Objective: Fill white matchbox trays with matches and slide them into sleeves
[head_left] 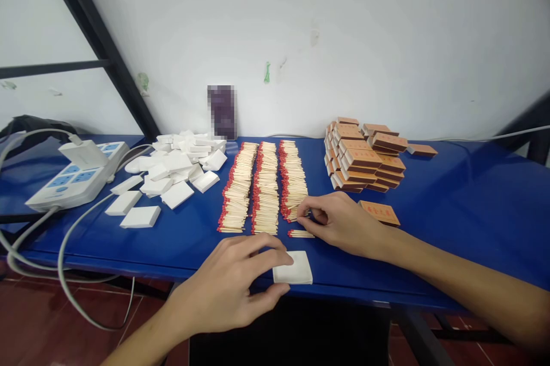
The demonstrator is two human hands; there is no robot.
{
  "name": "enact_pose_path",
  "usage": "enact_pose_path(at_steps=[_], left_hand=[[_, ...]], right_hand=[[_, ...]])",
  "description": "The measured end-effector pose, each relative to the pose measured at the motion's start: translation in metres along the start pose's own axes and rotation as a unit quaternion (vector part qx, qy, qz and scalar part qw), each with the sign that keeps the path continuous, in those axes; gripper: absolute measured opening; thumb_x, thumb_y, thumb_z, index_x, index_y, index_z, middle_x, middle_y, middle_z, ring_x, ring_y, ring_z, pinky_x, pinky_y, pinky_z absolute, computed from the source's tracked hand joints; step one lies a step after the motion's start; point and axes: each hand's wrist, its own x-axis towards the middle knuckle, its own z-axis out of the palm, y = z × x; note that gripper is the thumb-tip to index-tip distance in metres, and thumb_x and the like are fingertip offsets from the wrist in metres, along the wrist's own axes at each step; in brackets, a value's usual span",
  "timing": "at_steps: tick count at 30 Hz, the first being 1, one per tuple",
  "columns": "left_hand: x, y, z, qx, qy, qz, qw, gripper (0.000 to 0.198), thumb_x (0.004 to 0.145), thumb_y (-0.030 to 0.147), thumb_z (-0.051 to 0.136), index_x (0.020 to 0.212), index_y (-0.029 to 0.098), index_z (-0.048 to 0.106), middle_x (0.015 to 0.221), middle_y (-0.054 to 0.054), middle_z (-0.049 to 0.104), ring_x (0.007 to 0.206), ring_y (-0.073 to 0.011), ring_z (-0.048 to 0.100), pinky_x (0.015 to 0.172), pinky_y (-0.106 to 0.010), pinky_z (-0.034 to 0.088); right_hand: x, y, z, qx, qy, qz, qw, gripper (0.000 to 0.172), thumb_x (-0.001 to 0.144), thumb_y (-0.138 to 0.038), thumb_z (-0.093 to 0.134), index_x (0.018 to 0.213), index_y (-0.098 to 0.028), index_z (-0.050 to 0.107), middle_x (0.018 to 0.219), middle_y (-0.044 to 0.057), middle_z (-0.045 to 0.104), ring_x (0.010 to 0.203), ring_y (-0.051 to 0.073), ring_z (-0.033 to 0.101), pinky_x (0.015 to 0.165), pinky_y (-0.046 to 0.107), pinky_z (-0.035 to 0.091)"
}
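Note:
Near the table's front edge lies a white matchbox tray (301,270), gripped at its left side by my left hand (230,280), thumb at the front corner and a finger reaching over the rim. My right hand (350,223) is pinched at the near end of the rightmost row of red-tipped matches (294,174); its fingertips touch the sticks there. Just in front of that row, a few separate matches (301,233) lie side by side. Two more match rows, a middle one (265,185) and a left one (239,185), run alongside.
White matchbox trays (177,168) are heaped at the left. Orange matchboxes (361,157) are stacked at the right, and a single matchbox (380,213) lies beyond my right forearm. A power strip (81,177) with cables occupies the far left. A pixelated upright object (222,113) leans against the wall.

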Motion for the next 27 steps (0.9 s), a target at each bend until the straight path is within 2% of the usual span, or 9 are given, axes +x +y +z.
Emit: enact_pose_path(at_steps=[11, 27], left_hand=[[-0.0005, 0.0006, -0.0007, -0.008, -0.002, -0.004, 1.0, 0.024, 0.093, 0.022, 0.063, 0.117, 0.028, 0.058, 0.12, 0.001, 0.066, 0.103, -0.0175, 0.067, 0.086, -0.03, 0.048], [-0.001, 0.0007, 0.0003, -0.009, -0.002, -0.005, 1.0, 0.025, 0.093, 0.022, 0.063, 0.117, 0.028, 0.058, 0.121, 0.001, 0.065, 0.104, -0.0175, 0.066, 0.086, -0.03, 0.048]], right_hand=[[-0.0022, 0.0032, 0.0018, 0.026, 0.018, -0.001, 0.999, 0.017, 0.089, -0.025, 0.062, 0.088, -0.021, 0.078, 0.048, -0.007, 0.046, 0.045, 0.008, 0.036, 0.05, 0.023, 0.029], [-0.0026, 0.0016, 0.0006, 0.047, 0.016, 0.02, 0.999, 0.016, 0.085, -0.025, 0.064, 0.084, -0.02, 0.079, 0.046, -0.006, 0.046, 0.044, 0.008, 0.035, 0.048, 0.023, 0.028]])
